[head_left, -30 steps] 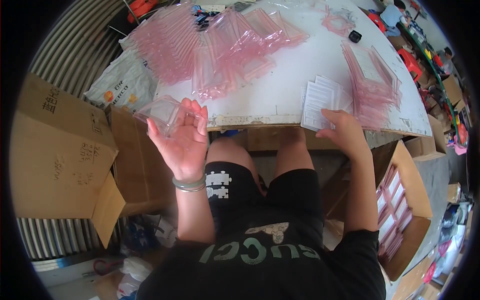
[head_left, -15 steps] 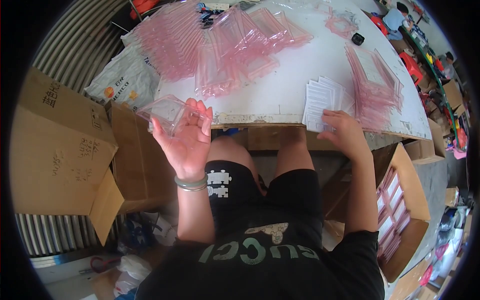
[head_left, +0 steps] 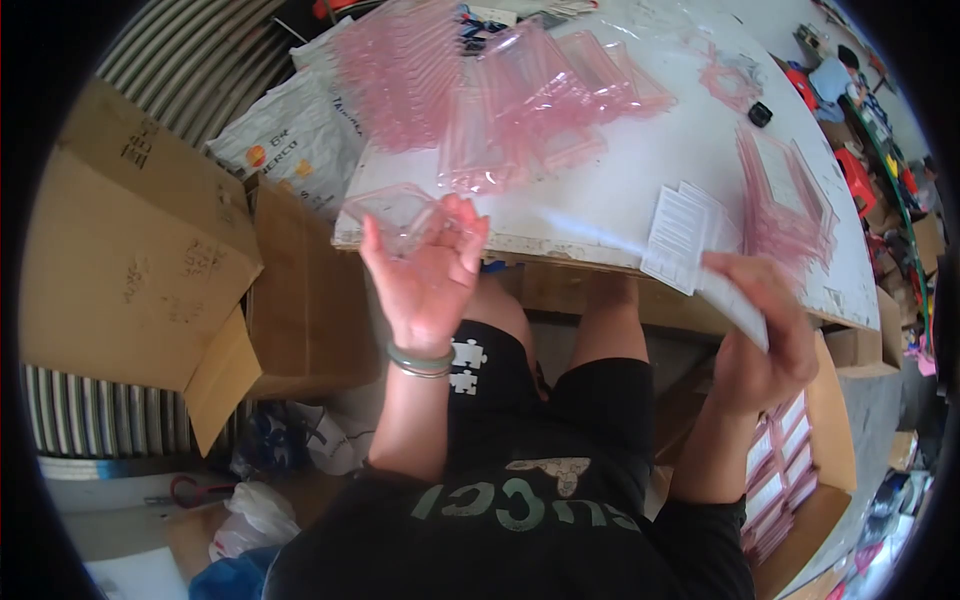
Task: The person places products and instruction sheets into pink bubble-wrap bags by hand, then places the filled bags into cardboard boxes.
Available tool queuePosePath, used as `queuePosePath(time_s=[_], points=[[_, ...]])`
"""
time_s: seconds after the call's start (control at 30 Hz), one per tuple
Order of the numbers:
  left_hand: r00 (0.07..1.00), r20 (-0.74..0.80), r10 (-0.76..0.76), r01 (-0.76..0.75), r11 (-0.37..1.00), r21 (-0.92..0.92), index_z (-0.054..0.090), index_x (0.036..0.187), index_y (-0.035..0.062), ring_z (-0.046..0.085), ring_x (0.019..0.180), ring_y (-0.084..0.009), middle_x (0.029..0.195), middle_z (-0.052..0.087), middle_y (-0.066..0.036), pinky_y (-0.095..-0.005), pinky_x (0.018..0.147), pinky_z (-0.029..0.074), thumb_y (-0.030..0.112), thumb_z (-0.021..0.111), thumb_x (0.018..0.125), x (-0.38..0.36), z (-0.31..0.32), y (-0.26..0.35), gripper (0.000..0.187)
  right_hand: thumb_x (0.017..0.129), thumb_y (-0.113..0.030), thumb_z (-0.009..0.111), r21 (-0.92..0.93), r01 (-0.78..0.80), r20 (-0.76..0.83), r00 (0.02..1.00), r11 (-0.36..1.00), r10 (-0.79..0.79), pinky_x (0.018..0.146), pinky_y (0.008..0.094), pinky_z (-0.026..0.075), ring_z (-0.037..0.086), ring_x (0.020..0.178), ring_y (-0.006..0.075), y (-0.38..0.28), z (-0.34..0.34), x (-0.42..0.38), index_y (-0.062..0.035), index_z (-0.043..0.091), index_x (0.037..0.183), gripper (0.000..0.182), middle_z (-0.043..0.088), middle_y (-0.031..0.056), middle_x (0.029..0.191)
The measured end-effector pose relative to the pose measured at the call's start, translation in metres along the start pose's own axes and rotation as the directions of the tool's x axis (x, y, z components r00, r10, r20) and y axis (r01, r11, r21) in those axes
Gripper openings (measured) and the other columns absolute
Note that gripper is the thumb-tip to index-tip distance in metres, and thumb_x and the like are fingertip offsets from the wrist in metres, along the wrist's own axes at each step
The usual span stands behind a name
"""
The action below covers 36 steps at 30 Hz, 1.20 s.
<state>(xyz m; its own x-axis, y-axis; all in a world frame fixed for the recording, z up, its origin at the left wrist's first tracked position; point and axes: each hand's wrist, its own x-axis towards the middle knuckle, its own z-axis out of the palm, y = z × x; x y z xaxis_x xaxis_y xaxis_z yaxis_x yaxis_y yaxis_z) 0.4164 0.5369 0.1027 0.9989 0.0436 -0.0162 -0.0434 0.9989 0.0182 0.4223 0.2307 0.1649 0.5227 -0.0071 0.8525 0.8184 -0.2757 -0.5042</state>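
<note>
My left hand (head_left: pixel 428 290) is palm up near the table's front edge, its fingers curled against a clear, pink-tinted plastic sleeve (head_left: pixel 392 212). Between the thumb and fingers of my right hand (head_left: pixel 775 340) is a white card (head_left: pixel 737 312), tilted and slightly blurred, off the table's front edge. Just beyond it, a fanned pile of printed white cards (head_left: pixel 682 232) lies on the table. To the right of those cards is a stack of pink-edged sleeves (head_left: pixel 785 190), the top one with a white card inside.
Overlapping pink sleeves (head_left: pixel 520 110) cover the far left of the white table (head_left: pixel 600 190). A small black object (head_left: pixel 760 114) sits at the back right. Cardboard boxes (head_left: pixel 150 240) stand at left; an open box (head_left: pixel 830 440) of filled sleeves is at right. Another person (head_left: pixel 832 80) sits far off.
My right hand has lifted a white card from the fanned pile and drawn it back toward me. My left hand still holds the sleeve; the view has shifted slightly.
</note>
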Motion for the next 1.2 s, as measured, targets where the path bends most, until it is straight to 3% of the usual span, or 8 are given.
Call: queuePosePath(time_s=[0.03, 0.07, 0.13, 0.27, 0.5, 0.7, 0.9, 1.2], points=[[1.000, -0.013, -0.024, 0.024, 1.000, 0.000, 0.047, 0.126, -0.0114, 0.056, 0.118, -0.0360, 0.120, 0.058, -0.020, -0.0520, 0.112, 0.041, 0.057, 0.069, 0.085, 0.003, 0.001, -0.013, 0.083, 0.075, 0.010, 0.056, 0.162, 0.008, -0.022, 1.000, 0.987, -0.005, 0.076, 0.0380, 0.055, 0.071, 0.083, 0.0339, -0.010, 0.005, 0.001, 0.0046, 0.070, 0.092, 0.023, 0.073, 0.0188, 0.089], [0.997, -0.076, 0.011, 0.000, 0.990, 0.142, 0.048, 0.125, -0.0097, 0.056, 0.117, -0.0344, 0.120, 0.058, -0.019, -0.0511, 0.112, 0.040, 0.060, 0.067, 0.085, -0.001, 0.005, -0.024, 0.082, 0.074, 0.010, 0.055, 0.195, 0.075, 0.079, 0.993, 0.978, -0.092, 0.075, 0.0392, 0.055, 0.071, 0.083, 0.0363, -0.011, 0.018, 0.001, 0.0056, 0.069, 0.091, 0.023, 0.072, 0.0204, 0.088], [0.996, -0.086, -0.034, 0.044, 0.993, 0.109, 0.049, 0.125, -0.0067, 0.055, 0.117, -0.0323, 0.119, 0.059, -0.017, -0.0496, 0.114, 0.037, 0.063, 0.066, 0.084, -0.003, 0.005, -0.025, 0.082, 0.074, 0.007, 0.060, 0.235, 0.134, 0.174, 0.969, 0.963, -0.177, 0.071, 0.0379, 0.055, 0.072, 0.084, 0.0353, -0.011, 0.030, 0.003, 0.0046, 0.069, 0.091, 0.019, 0.072, 0.0196, 0.088], [0.996, -0.042, -0.083, 0.086, 0.993, 0.082, 0.049, 0.127, -0.0048, 0.052, 0.121, -0.0319, 0.121, 0.058, -0.016, -0.0511, 0.115, 0.034, 0.066, 0.067, 0.081, -0.008, 0.008, -0.023, 0.086, 0.073, -0.007, 0.071, 0.019, 0.386, 0.386, 0.848, 0.922, -0.363, 0.058, 0.0319, 0.047, 0.070, 0.073, 0.0246, -0.007, 0.036, 0.005, -0.0001, 0.069, 0.094, 0.021, 0.073, 0.0140, 0.086], [1.000, -0.016, -0.005, 0.007, 0.990, 0.139, 0.037, 0.137, -0.0058, 0.047, 0.128, -0.0348, 0.132, 0.050, -0.020, -0.0550, 0.117, 0.029, 0.065, 0.068, 0.080, -0.010, 0.012, -0.026, 0.096, 0.068, -0.007, 0.071, -0.148, 0.513, 0.354, 0.826, 0.846, -0.439, 0.053, 0.0305, 0.043, 0.064, 0.064, 0.0213, -0.021, 0.035, 0.001, 0.0008, 0.068, 0.094, 0.027, 0.071, 0.0141, 0.087], [0.998, 0.055, -0.008, -0.004, 0.977, 0.213, 0.039, 0.140, -0.0018, 0.044, 0.131, -0.0353, 0.135, 0.049, -0.020, -0.0567, 0.114, 0.032, 0.069, 0.061, 0.082, -0.012, 0.012, -0.040, 0.094, 0.065, -0.010, 0.071, -0.157, 0.543, 0.405, 0.797, 0.825, -0.448, 0.059, 0.0326, 0.046, 0.061, 0.072, 0.0214, -0.024, 0.052, -0.009, 0.0031, 0.068, 0.097, 0.035, 0.069, 0.0153, 0.094], [0.980, 0.196, -0.048, 0.007, 0.979, 0.206, 0.048, 0.136, -0.0009, 0.043, 0.133, -0.0371, 0.135, 0.052, -0.019, -0.0519, 0.112, 0.035, 0.073, 0.052, 0.086, -0.016, 0.010, -0.040, 0.089, 0.071, -0.008, 0.072, -0.155, 0.570, 0.251, 0.813, 0.807, -0.526, 0.068, 0.0353, 0.045, 0.063, 0.087, 0.0248, -0.019, 0.081, -0.017, 0.0015, 0.069, 0.087, 0.019, 0.068, 0.0187, 0.116], [0.979, 0.205, -0.019, -0.047, 0.949, 0.311, 0.034, 0.148, -0.0008, 0.041, 0.138, -0.0415, 0.142, 0.047, -0.025, -0.0540, 0.114, 0.035, 0.075, 0.048, 0.088, -0.017, 0.000, -0.048, 0.097, 0.081, -0.012, 0.066, -0.210, 0.545, 0.408, 0.803, 0.811, -0.434, 0.081, 0.0408, 0.044, 0.063, 0.108, 0.0273, -0.020, 0.091, -0.019, -0.0007, 0.069, 0.086, 0.012, 0.063, 0.0138, 0.133]])
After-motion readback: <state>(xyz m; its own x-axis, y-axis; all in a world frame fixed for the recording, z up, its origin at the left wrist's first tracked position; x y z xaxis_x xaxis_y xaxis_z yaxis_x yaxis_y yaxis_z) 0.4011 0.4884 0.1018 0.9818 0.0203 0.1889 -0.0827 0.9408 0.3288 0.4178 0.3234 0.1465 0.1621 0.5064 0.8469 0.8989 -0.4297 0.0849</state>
